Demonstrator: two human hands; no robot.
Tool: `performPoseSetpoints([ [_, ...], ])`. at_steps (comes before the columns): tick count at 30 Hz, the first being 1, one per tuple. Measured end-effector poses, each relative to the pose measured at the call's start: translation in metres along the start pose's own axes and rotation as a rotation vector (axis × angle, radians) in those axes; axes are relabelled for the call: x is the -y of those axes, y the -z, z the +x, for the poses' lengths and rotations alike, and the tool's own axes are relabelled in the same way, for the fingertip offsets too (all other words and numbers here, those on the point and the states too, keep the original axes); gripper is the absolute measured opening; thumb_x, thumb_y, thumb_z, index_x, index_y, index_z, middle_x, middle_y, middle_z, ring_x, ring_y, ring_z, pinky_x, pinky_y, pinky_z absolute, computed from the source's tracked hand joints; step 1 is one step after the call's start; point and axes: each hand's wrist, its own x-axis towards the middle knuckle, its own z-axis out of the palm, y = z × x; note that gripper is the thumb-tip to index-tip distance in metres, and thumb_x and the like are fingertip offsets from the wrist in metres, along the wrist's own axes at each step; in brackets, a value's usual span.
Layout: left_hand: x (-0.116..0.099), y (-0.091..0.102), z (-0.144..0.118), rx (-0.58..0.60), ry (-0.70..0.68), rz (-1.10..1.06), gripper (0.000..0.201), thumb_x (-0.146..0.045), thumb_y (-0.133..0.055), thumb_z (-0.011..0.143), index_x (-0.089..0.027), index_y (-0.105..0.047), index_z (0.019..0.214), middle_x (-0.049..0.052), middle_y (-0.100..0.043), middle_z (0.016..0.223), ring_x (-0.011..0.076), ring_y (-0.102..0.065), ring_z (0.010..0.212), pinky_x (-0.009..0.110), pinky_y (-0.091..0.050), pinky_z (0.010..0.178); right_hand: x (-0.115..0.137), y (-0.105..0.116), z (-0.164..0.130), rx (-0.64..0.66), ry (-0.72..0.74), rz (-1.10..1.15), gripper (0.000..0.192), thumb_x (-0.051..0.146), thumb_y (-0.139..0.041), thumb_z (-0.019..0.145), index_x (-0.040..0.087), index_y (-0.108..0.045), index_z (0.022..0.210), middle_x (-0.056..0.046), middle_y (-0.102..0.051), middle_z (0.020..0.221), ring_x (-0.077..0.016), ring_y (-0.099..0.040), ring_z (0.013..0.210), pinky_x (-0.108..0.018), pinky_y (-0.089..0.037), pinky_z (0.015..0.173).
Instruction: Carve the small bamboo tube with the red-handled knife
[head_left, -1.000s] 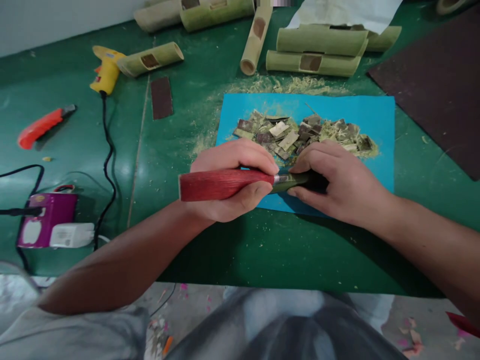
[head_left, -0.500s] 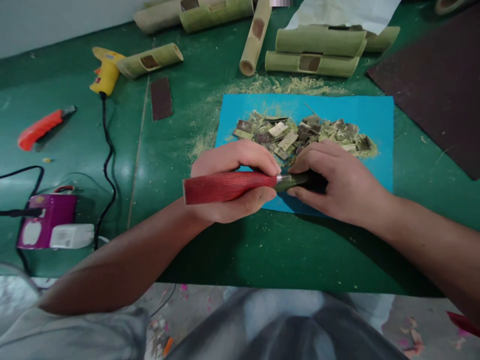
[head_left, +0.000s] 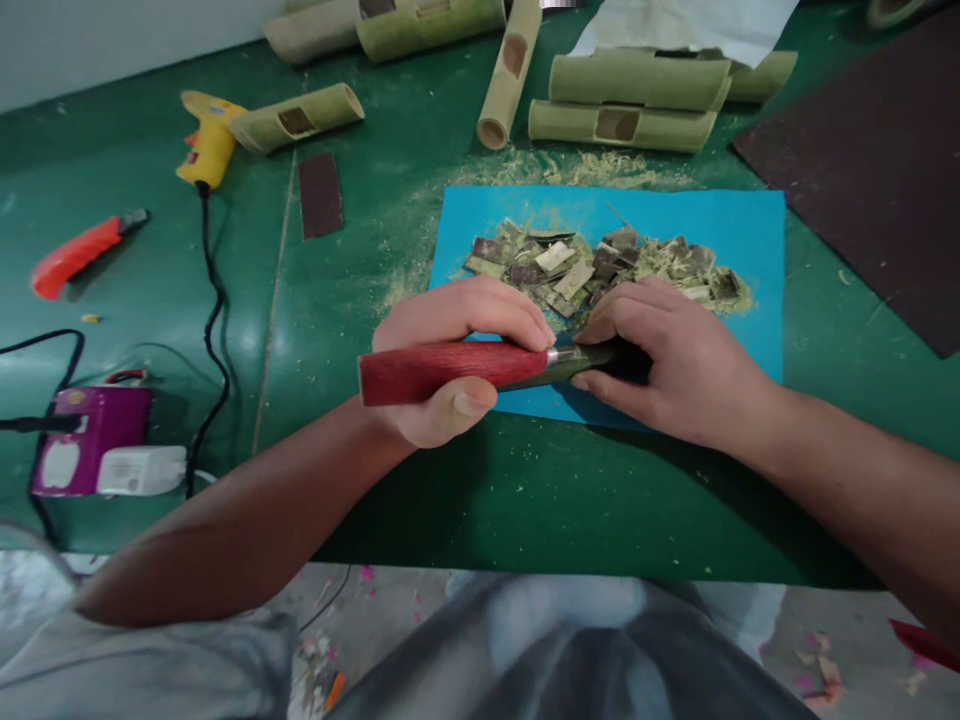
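My left hand is wrapped round the red wooden handle of a tool. A bright metal collar sits at the handle's right end; the blade or tip is hidden. Under the collar runs a dark green piece, perhaps bamboo, whose far end is covered by my right hand. The right fingers and thumb close round that piece. Both hands are above the front edge of a blue sheet. Just beyond them on the sheet lies a heap of bamboo chips and shavings.
Cut bamboo tubes lie along the back. On the left are a yellow corded tool, an orange-handled utility knife, a purple power box and a small brown sandpaper-like piece. A large dark sheet covers the right.
My left thumb has drawn back leftward along the red handle, uncovering more of the dark green piece beneath. The right hand has hardly moved.
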Motion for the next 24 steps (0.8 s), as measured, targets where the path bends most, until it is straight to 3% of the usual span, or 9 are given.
performPoseSetpoints([
  [5, -0.009, -0.002, 0.007, -0.07, -0.119, 0.056, 0.029, -0.048, -0.062, 0.101, -0.022, -0.077, 0.098, 0.006, -0.08, 0.09, 0.0187, -0.077, 0.084, 0.033, -0.063, 0.078, 0.0, 0.0, 0.0, 0.0, 0.0, 0.011, 0.012, 0.032, -0.072, 0.088, 0.025, -0.064, 0.094, -0.008, -0.071, 0.098, -0.0294, -0.062, 0.095, -0.044, -0.049, 0.085],
  [10, -0.016, 0.001, 0.013, -0.066, -0.181, 0.036, 0.009, -0.028, -0.075, 0.092, -0.021, -0.071, 0.088, 0.004, -0.08, 0.092, 0.0157, -0.079, 0.084, 0.028, -0.066, 0.076, 0.002, 0.001, -0.001, -0.002, -0.005, 0.009, 0.013, 0.033, -0.072, 0.088, 0.025, -0.064, 0.096, -0.008, -0.072, 0.098, -0.0291, -0.063, 0.095, -0.045, -0.049, 0.085],
  [13, -0.016, 0.0, 0.01, -0.033, -0.173, -0.058, 0.018, -0.033, -0.082, 0.088, -0.021, -0.069, 0.09, 0.006, -0.081, 0.092, 0.019, -0.08, 0.08, 0.03, -0.07, 0.073, 0.002, 0.001, -0.002, 0.004, -0.008, 0.016, 0.012, 0.032, -0.072, 0.088, 0.026, -0.065, 0.096, -0.007, -0.071, 0.099, -0.0292, -0.063, 0.096, -0.045, -0.049, 0.085],
  [17, -0.016, -0.002, 0.004, -0.051, -0.16, -0.133, 0.038, -0.06, -0.064, 0.098, -0.023, -0.072, 0.092, 0.007, -0.082, 0.089, 0.0209, -0.082, 0.078, 0.033, -0.071, 0.072, 0.001, 0.001, -0.003, 0.002, 0.001, 0.023, 0.011, 0.033, -0.071, 0.089, 0.027, -0.064, 0.095, -0.006, -0.071, 0.1, -0.0284, -0.063, 0.097, -0.045, -0.049, 0.086],
  [24, -0.021, 0.005, 0.013, 0.17, -0.073, -0.13, 0.016, -0.035, -0.069, 0.099, -0.023, -0.071, 0.089, 0.006, -0.083, 0.089, 0.0237, -0.083, 0.085, 0.039, -0.071, 0.079, 0.001, 0.0, -0.002, -0.007, 0.022, 0.017, 0.007, 0.03, -0.068, 0.09, 0.026, -0.063, 0.093, -0.008, -0.07, 0.097, -0.0287, -0.062, 0.093, -0.045, -0.049, 0.084],
])
